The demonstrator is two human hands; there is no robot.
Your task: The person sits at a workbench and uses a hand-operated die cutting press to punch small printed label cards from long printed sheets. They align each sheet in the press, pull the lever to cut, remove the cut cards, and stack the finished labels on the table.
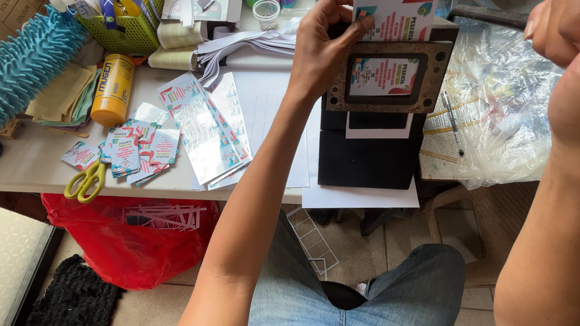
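the left hand (324, 46) pinches the left edge of a printed card sheet (394, 6), which stands upright with its long axis running away from the person, its lower end fed into the window of the black die cutter (382, 87), just right of the fingers; the right hand (572, 31) is curled tight around the press lever (488, 17) above and to the right; the cutter sits at the table (20, 165) edge, cut cards (137, 150) and yellow scissors (86, 182) well apart to the left
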